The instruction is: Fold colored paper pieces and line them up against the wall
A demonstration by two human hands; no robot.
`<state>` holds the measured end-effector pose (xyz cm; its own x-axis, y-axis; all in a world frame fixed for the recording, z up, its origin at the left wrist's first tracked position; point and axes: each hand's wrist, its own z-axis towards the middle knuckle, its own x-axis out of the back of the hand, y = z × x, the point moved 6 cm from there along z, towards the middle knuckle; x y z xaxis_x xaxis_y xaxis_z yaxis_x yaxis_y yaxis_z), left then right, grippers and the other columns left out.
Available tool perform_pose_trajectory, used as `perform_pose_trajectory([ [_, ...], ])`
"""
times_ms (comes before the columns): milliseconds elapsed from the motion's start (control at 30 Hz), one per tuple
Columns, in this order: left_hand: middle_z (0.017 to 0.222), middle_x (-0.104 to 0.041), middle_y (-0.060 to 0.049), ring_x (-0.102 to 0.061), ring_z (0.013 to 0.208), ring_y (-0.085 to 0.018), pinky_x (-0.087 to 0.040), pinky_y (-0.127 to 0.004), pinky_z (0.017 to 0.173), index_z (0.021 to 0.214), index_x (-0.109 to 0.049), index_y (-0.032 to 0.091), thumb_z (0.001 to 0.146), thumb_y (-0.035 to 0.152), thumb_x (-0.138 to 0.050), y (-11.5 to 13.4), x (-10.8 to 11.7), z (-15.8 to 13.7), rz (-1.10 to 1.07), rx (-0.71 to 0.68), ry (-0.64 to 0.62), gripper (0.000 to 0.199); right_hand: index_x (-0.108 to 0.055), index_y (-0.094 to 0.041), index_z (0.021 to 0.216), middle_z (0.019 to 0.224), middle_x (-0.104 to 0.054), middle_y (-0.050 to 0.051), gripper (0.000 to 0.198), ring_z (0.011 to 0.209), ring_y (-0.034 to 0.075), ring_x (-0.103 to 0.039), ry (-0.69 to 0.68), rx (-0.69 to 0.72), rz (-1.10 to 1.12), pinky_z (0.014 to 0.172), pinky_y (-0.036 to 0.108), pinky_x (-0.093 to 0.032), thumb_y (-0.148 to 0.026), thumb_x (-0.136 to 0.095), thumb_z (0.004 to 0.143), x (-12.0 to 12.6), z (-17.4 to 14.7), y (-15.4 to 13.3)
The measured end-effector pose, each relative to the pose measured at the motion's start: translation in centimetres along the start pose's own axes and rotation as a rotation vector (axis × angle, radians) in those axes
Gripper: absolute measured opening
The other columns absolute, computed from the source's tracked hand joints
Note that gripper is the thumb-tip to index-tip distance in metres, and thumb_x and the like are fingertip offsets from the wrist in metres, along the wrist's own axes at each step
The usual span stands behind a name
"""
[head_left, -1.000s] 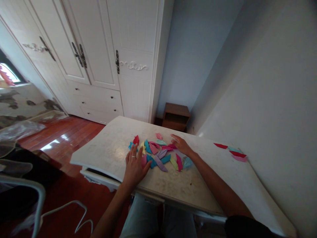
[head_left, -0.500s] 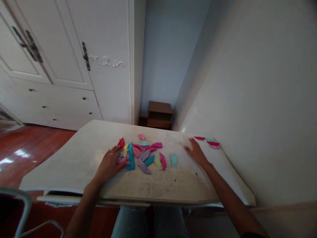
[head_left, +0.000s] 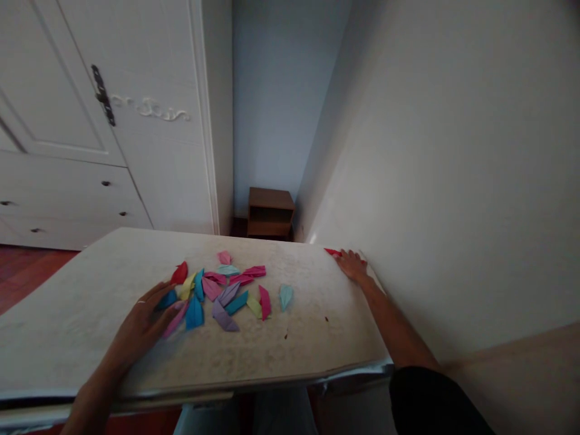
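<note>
At the far left, a white wardrobe [head_left: 163, 54] is standing behind a pale table [head_left: 326, 347], with reddish floor [head_left: 31, 269] showing between them. The person's left hand [head_left: 144, 314] is resting on the table, thumb and fingers loosely spreading; a blue paper [head_left: 167, 299] is lying in the gap between them, and they are not closing on it. The thumb is reaching a pink paper [head_left: 174, 324]. Just beyond the fingertips, a red paper [head_left: 180, 273] and a yellow paper [head_left: 187, 287] are lying side by side. Rightward, more folded papers are scattering: blue, pink, a purple paper [head_left: 225, 316], a lime paper [head_left: 254, 306] and a magenta paper [head_left: 264, 302]. Behind the table, a brown cabinet [head_left: 270, 194] is standing. A light blue paper [head_left: 286, 297] is lying apart from the cluster. Near the wall [head_left: 453, 181], the right hand [head_left: 352, 266] is covering part of another red paper [head_left: 331, 251]; its fingers are reaching forward, but whether they are gripping cannot be told. A black sleeve [head_left: 430, 399] is covering that arm.
</note>
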<state>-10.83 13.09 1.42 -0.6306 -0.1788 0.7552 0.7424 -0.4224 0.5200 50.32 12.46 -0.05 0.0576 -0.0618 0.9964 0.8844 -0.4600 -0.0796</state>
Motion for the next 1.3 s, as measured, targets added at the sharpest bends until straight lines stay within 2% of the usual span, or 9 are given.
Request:
perform_pose_trajectory([
  [100,0.133,-0.061,-0.004,-0.056,0.123,-0.033,-0.044,-0.055,0.106,0.124,-0.057,0.023,0.090,0.059,-0.038,-0.5,-0.3,0.0,-0.005,-0.009,-0.039,0.053,-0.039,-0.023,0.148,0.155,-0.034,0.017,0.060,0.142,0.037,-0.028,0.033,0.085,-0.017,0.108,0.064,-0.024,-0.055,-0.027,0.098,-0.6,-2.3,-1.4],
  [167,0.133,-0.061,-0.008,-0.055,0.124,-0.033,-0.042,-0.055,0.108,0.124,-0.058,0.019,0.091,0.059,-0.036,-0.7,-0.7,0.1,-0.003,-0.018,-0.066,0.056,-0.041,-0.027,0.147,0.156,-0.034,0.013,0.056,0.144,0.033,-0.027,0.031,0.166,-0.020,0.112,0.058,-0.022,-0.053,-0.033,0.098,-1.0,-4.2,-2.5],
  [400,0.131,-0.061,-0.015,-0.054,0.126,-0.032,-0.040,-0.051,0.109,0.121,-0.061,0.017,0.089,0.067,-0.033,-0.3,-1.0,0.0,0.007,-0.026,-0.059,0.066,-0.044,-0.023,0.146,0.155,-0.035,0.012,0.058,0.144,0.029,-0.029,0.054,0.637,0.088,0.115,0.052,-0.024,-0.055,-0.032,0.099,-2.3,-12.1,-9.1],
  [500,0.132,-0.060,-0.017,-0.053,0.127,-0.032,-0.040,-0.050,0.110,0.121,-0.062,0.014,0.089,0.069,-0.031,-0.2,-0.9,-0.1,-0.018,-0.012,-0.049,0.071,-0.039,-0.022,0.149,0.157,-0.032,0.011,0.063,0.144,0.027,-0.030,0.092,0.764,0.199,0.115,0.049,-0.027,-0.058,-0.035,0.097,-2.3,-13.0,-11.4],
  [600,0.132,-0.060,-0.018,-0.054,0.126,-0.031,-0.040,-0.048,0.110,0.120,-0.062,0.013,0.089,0.068,-0.033,-0.2,-0.6,-0.2,-0.062,-0.005,-0.037,0.070,-0.039,-0.021,0.148,0.156,-0.034,0.012,0.064,0.144,0.028,-0.030,0.175,0.688,0.280,0.116,0.050,-0.027,-0.058,-0.033,0.097,-1.2,-9.5,-11.4],
  [700,0.128,-0.063,-0.017,-0.056,0.122,-0.030,-0.041,-0.046,0.108,0.118,-0.063,0.013,0.090,0.066,-0.034,0.1,-0.3,-0.2,-0.121,-0.012,-0.026,0.067,-0.042,-0.017,0.146,0.152,-0.041,0.013,0.063,0.143,0.027,-0.033,0.199,0.468,0.305,0.116,0.049,-0.027,-0.055,-0.024,0.099,0.1,-3.9,-9.5],
  [867,0.122,-0.067,-0.013,-0.061,0.115,-0.028,-0.046,-0.043,0.103,0.114,-0.065,0.016,0.091,0.065,-0.033,0.4,0.5,-0.3,-0.191,0.053,0.027,0.063,-0.053,-0.016,0.137,0.141,-0.053,0.017,0.058,0.138,0.030,-0.040,0.180,0.406,0.296,0.113,0.053,-0.028,-0.050,-0.022,0.101,0.9,0.0,-8.2],
  [1133,0.120,-0.067,-0.011,-0.061,0.114,-0.027,-0.045,-0.042,0.104,0.113,-0.065,0.017,0.092,0.062,-0.036,0.3,0.6,-0.5,-0.230,0.072,0.058,0.058,-0.065,-0.022,0.125,0.141,-0.055,0.011,0.059,0.135,0.025,-0.045,0.081,0.598,0.306,0.112,0.048,-0.035,-0.055,-0.023,0.099,-2.4,-6.3,-10.8],
  [1300,0.129,-0.063,-0.013,-0.056,0.122,-0.028,-0.042,-0.045,0.108,0.120,-0.062,0.018,0.090,0.061,-0.042,0.6,-0.1,-0.6,-0.158,-0.003,-0.015,0.056,-0.054,-0.018,0.138,0.147,-0.047,0.016,0.064,0.138,0.030,-0.040,0.115,0.794,0.308,0.113,0.055,-0.031,-0.062,-0.037,0.094,-2.5,-12.8,-12.8],
])
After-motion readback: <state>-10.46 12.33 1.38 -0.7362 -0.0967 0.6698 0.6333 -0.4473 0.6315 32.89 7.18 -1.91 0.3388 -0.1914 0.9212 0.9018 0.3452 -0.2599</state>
